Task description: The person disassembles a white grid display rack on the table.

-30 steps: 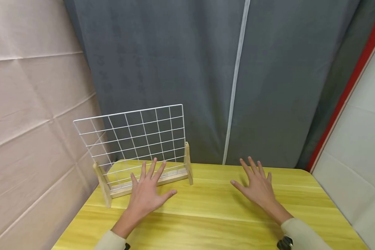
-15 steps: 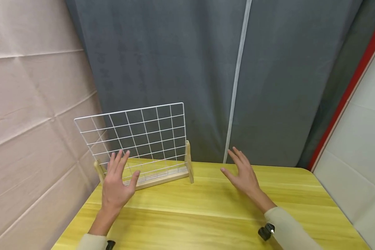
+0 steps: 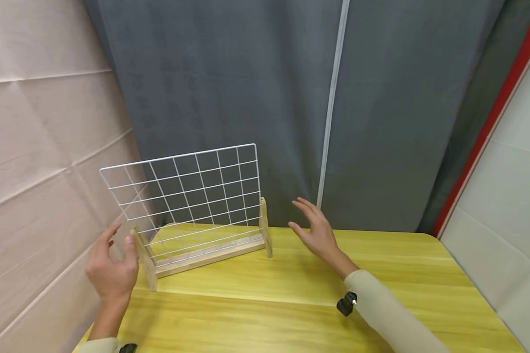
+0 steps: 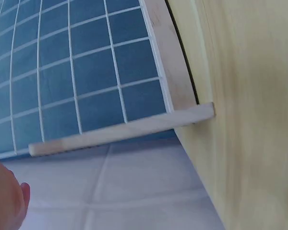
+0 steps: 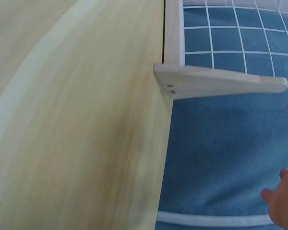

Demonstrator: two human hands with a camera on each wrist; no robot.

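Note:
A white wire grid panel (image 3: 190, 191) stands upright in a wooden base with two side feet on the far left of the yellow table (image 3: 291, 299). My left hand (image 3: 112, 267) hovers just left of the left wooden foot (image 3: 143, 260), fingers relaxed, holding nothing. My right hand (image 3: 315, 230) hangs open to the right of the right foot (image 3: 265, 233), a short gap away. The left wrist view shows the grid (image 4: 77, 62) and a foot (image 4: 125, 130). In the right wrist view the other foot (image 5: 221, 82) appears, with fingertips (image 5: 283, 201) at the edge.
A grey curtain (image 3: 265, 98) with a white zip line hangs behind the table. A beige padded wall (image 3: 39, 147) is close on the left; a white panel with red trim (image 3: 503, 162) is on the right. The table's left edge lies under my left hand.
Both hands moved apart from the front of the rack: the left swung out to the rack's left end, the right shifted left and lifted toward its right end.

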